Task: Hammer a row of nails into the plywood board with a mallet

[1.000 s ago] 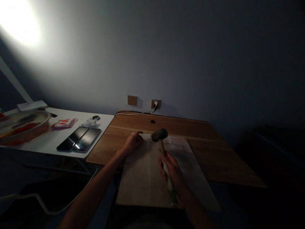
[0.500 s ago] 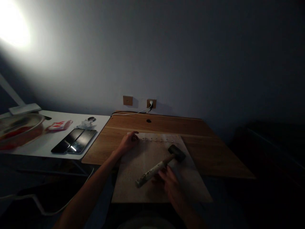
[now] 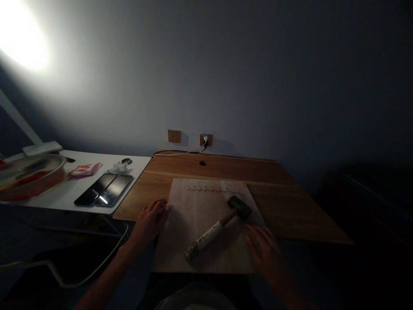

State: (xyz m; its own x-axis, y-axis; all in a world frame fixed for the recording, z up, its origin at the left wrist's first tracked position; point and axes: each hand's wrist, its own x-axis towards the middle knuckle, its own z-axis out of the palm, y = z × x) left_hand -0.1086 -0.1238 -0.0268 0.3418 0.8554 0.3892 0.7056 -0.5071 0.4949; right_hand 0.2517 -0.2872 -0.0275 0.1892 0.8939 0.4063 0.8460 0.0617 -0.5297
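A rubber mallet with a dark head (image 3: 239, 207) and a worn, pale-painted handle (image 3: 208, 236) lies diagonally on a pale wooden board (image 3: 180, 232). Along the board's far side runs a row of several small nails (image 3: 205, 188), standing up from it. My left hand (image 3: 153, 220) rests at the board's left edge, its fingers loosely bent and no tool in them. At the right edge, my right hand (image 3: 263, 249) lies with fingers stretched over the board, apart from the mallet. Shadow blurs the details of both hands.
The board lies on a brown wooden table (image 3: 290, 206) and overhangs its near edge. On the white table (image 3: 69, 196) at left are two phones (image 3: 105, 189), a red-and-white packet (image 3: 85, 169), crumpled plastic (image 3: 116, 167) and a round container (image 3: 32, 176). A plugged cable (image 3: 180, 153) runs along the wall.
My right hand has let go of the mallet, now lying on the board, and moved right to the board's edge. My left hand has drawn back from the nails to the left edge.
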